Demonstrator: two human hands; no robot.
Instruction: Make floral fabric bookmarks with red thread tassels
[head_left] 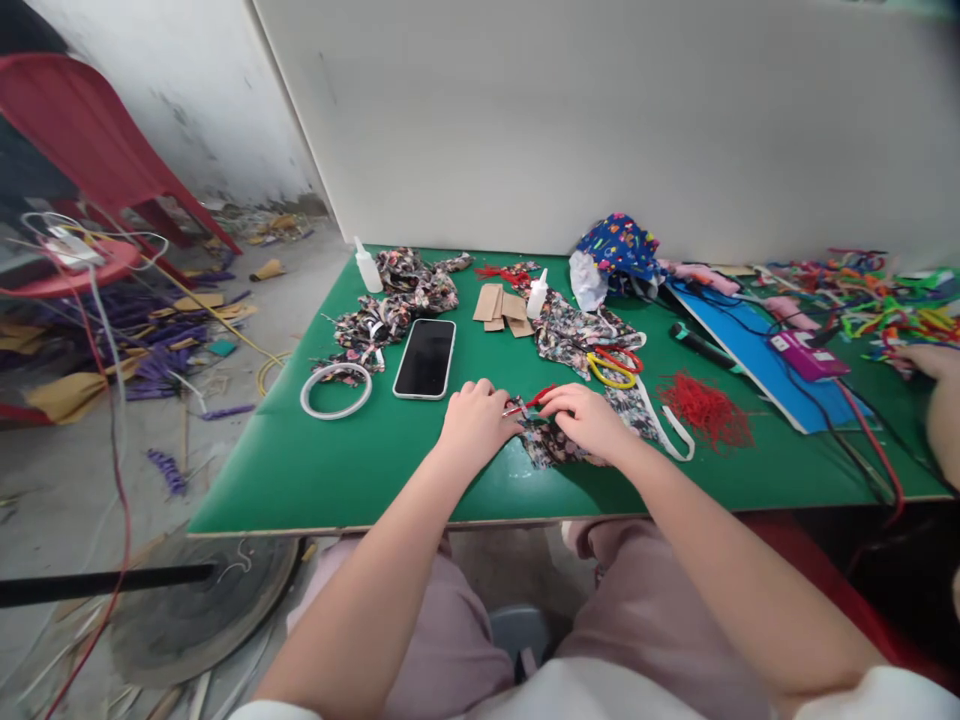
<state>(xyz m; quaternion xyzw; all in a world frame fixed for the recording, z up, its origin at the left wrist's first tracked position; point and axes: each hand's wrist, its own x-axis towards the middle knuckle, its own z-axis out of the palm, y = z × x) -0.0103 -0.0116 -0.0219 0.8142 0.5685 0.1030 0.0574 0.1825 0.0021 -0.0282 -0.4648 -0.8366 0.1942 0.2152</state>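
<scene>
My left hand [480, 422] rests at the left end of a dark floral cloth strip [555, 447], its fingers bent together on the cloth's edge. Facing it, my right hand [589, 418] has its fingertips drawn together at a slim red piece [541, 395], whose kind I cannot make out; it lies across the gap between the hands. The cloth's far side is partly hidden under my right hand. Beyond that hand are scissors [616, 368] with yellow and red handles. A white band [679, 437] trails from more floral cloth to the right.
Left on the green table [285, 490] lie a phone [425, 360], a white ring [336, 412] and bunched floral cloth [379, 318]. Farther back are a squeeze bottle [538, 297] and cardboard pieces [501, 308]. Red threads [706, 412] and a blue board [739, 350] lie right, near another person's hand [930, 362].
</scene>
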